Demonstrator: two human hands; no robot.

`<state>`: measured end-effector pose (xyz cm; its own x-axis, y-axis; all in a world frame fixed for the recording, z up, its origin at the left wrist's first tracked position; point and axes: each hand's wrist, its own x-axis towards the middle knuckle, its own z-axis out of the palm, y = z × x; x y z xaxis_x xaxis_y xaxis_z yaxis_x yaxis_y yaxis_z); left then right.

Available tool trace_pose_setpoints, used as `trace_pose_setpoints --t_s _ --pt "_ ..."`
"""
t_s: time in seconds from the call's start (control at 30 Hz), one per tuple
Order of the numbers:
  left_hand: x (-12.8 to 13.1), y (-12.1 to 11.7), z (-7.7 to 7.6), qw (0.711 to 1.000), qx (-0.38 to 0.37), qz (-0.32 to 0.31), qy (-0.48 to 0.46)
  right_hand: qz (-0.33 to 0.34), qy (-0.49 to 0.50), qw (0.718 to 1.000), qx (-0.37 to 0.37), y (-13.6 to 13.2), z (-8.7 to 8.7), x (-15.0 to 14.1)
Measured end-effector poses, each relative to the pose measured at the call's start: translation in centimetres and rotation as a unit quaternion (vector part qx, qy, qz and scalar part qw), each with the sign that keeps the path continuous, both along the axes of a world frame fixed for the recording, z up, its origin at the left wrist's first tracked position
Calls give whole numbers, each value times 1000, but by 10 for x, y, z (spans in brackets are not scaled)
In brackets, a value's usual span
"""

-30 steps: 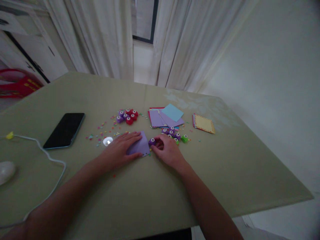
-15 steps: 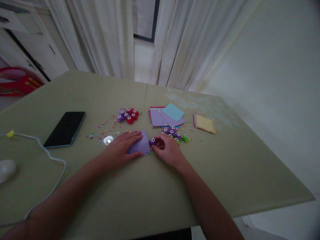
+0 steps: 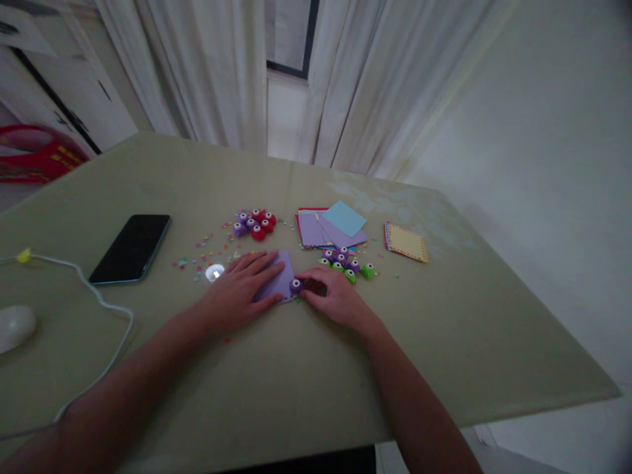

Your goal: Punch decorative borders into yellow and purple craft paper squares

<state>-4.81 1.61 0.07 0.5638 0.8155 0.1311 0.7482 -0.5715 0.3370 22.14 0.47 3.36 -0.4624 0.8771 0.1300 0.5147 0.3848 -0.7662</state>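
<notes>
Head view, L hand (image 3: 241, 288): flat, fingers spread a bit, on top of the purple paper (image 3: 285, 273).
Purple paper: under L fingers, part hidden; R edge pokes out past the fingertips, nr the R fingers.
R hand (image 3: 338, 296): thumb + finger pinching a purple eye block (image 3: 296, 286); can't tell how the other fingers are.
Purple eye block: at R fingertips, by the paper's R edge; can't tell if paper is in it.
Purple + green blocks (image 3: 341, 259): bunch w/ eyes, just past R fingers.
Red + purple blocks (image 3: 257, 224): bunch w/ eyes, past L fingers, farther off.
Paper pile (image 3: 311, 230): past R fingers, behind the purple + green bunch; lt blue sheet (image 3: 344, 218) on top.
Yellow card (image 3: 407, 243): R of R fingers, farther off, more cards under.
Tiny bits (image 3: 182, 263): lots of colors, most L of + past L fingers.
Shiny round thing (image 3: 215, 272): just beside L hand, on its L.
Black tablet (image 3: 131, 249): well L of L fingers.
White cord (image 3: 114, 307): L of L fingers, nr the arm.
Table (image 3: 296, 395): under all that, pale green.
</notes>
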Motion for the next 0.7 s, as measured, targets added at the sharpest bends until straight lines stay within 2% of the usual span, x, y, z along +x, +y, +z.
trace_pose_setpoints --t_s 0.7 --pt "2 1 3 1000 15 2 -24 18 2 1000 -11 1 2 4"
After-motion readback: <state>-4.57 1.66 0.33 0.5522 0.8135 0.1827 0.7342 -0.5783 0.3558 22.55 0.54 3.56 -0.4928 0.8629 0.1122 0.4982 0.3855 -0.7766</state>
